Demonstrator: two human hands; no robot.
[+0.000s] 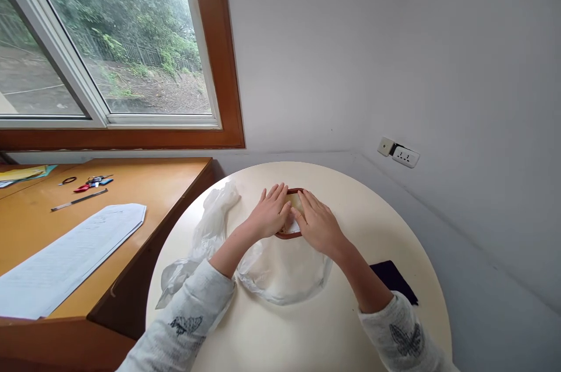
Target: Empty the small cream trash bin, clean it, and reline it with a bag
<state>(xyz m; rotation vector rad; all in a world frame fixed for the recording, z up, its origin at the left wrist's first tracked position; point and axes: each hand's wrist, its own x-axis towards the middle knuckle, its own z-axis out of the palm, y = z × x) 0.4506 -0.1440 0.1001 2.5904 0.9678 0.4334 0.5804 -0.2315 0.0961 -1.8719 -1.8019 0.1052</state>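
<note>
A small box with a reddish-brown rim [290, 236] sits toward the far side of the round table [350, 197]. My left hand [272, 211] lies over its left side, fingers stretched out flat. Over the right side rests my right hand [319, 221], its fingers also extended. Between the hands a pale, whitish patch shows inside the rim; what it is I cannot make out. A clear plastic sheet or bag [284, 281] spreads in front of the box. Crumpled translucent plastic [210, 223] lies to the left, beside my left forearm.
A dark folded cloth or pouch [394, 280] lies near my right forearm. On the wooden desk [175, 176] at left are papers [83, 258], a pen [79, 200] and keys [94, 183]. A wall socket [405, 156] is at right, a window [144, 39] at upper left.
</note>
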